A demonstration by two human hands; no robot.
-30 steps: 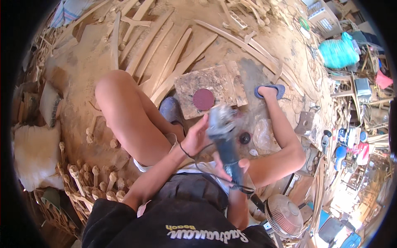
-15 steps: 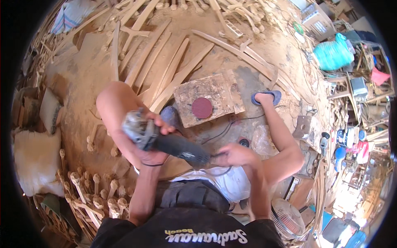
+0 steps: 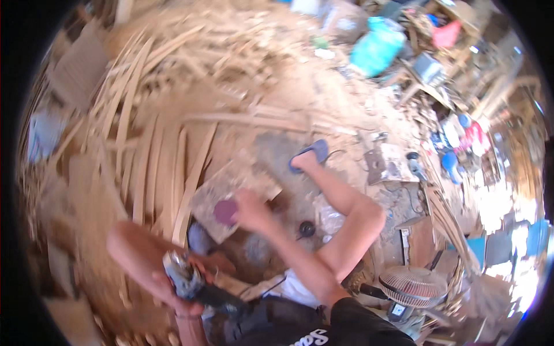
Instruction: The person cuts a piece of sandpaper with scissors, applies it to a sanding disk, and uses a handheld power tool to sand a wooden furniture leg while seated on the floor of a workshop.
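Note:
My left hand [image 3: 187,291] is wrapped round an angle grinder [image 3: 199,286], its metal head up by my left knee and its dark body pointing towards my lap. With my right arm stretched forward, my right hand [image 3: 254,211] is at the edge of a round dark-red sanding disc [image 3: 225,213]. Its curled fingers seem to pinch the disc's right edge, though blur softens them. Beneath the disc is a worn wooden block [image 3: 210,191], standing on the floor between my legs.
Long wood strips [image 3: 151,173] lie left of the block, with more timber beyond. A standing fan [image 3: 412,286] is at my right. Near my right leg are a small black round part [image 3: 306,229] and clear plastic [image 3: 329,216]. A turquoise bundle [image 3: 378,46] sits far right.
My right hand has left the grinder's rear end and reached forward to the sanding disc. The grinder is lower in view in my left hand. The whole view has swung round to the right.

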